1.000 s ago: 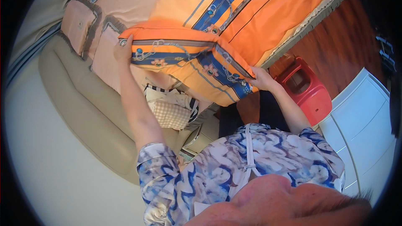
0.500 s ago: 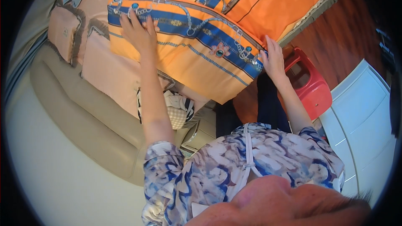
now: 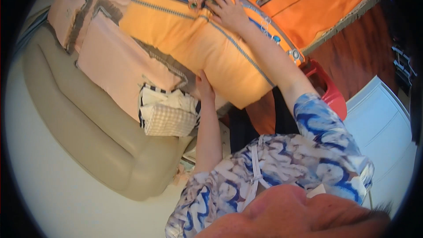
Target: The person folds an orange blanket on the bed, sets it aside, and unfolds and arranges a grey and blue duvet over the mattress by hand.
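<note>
Orange cover (image 3: pixel 189 35) with a blue patterned band, spread beneath and to the left of the right hand (image 3: pixel 230 14), which lies palm down on it near the band, fingers apart and gripping nothing visible. The left hand (image 3: pixel 205 89) is at the cover's near edge, thumb raised against the cloth; its fingers are largely hidden, so whether they grasp the cover cannot be told. Beyond and to the right of the right hand extends orange bedding (image 3: pixel 304 11) with a matching band. Just left of the left hand sits a checked cloth bundle (image 3: pixel 169 120); farther left lie a pink pillow (image 3: pixel 119 59) with grey trim and a smaller pillow (image 3: pixel 66 17), bordered by a beige padded headboard (image 3: pixel 79 101). To the right of the right hand and nearer the body stands a red stool (image 3: pixel 330 94), partly hidden by the arm, with reddish wooden floor (image 3: pixel 359 53) beyond.
</note>
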Demonstrator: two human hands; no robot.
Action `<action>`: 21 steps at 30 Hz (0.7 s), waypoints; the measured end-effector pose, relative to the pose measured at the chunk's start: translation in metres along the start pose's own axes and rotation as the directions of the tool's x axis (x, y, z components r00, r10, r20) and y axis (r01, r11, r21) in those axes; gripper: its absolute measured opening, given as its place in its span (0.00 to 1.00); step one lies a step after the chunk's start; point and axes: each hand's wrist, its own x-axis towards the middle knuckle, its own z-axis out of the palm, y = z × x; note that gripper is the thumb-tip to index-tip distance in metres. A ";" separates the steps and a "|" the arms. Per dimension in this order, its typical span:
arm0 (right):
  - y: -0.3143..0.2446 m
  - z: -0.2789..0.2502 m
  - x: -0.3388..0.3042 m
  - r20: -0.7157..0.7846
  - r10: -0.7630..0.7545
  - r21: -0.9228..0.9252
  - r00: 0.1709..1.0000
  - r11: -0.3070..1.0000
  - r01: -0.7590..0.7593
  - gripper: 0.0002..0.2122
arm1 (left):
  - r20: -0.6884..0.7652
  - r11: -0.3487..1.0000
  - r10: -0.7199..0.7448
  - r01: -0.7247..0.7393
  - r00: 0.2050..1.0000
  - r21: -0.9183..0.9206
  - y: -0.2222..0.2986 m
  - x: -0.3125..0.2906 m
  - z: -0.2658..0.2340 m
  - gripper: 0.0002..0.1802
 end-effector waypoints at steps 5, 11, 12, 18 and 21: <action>-0.024 -0.029 -0.043 -0.107 0.089 0.069 0.990 0.994 -0.082 0.25 | 0.319 0.892 -0.122 0.245 0.940 -0.379 0.015 0.015 -0.014 0.27; -0.035 -0.027 -0.073 0.010 0.264 -0.012 0.965 0.965 -0.264 0.26 | 0.420 0.927 -0.057 0.204 0.906 -0.316 0.038 -0.022 0.023 0.25; -0.036 -0.025 -0.076 0.101 0.292 0.035 0.951 0.954 -0.297 0.27 | 0.359 0.921 -0.066 0.195 0.931 -0.337 0.042 -0.038 0.028 0.24; -0.203 0.094 -0.205 0.436 0.370 0.105 0.820 0.885 -0.454 0.26 | 0.209 0.846 -0.330 0.387 0.920 -0.366 -0.008 -0.070 -0.157 0.22; -0.344 0.198 -0.271 0.735 0.358 0.107 0.576 0.777 -0.620 0.27 | 0.068 0.897 -0.361 0.366 0.930 -0.247 -0.029 -0.030 -0.293 0.23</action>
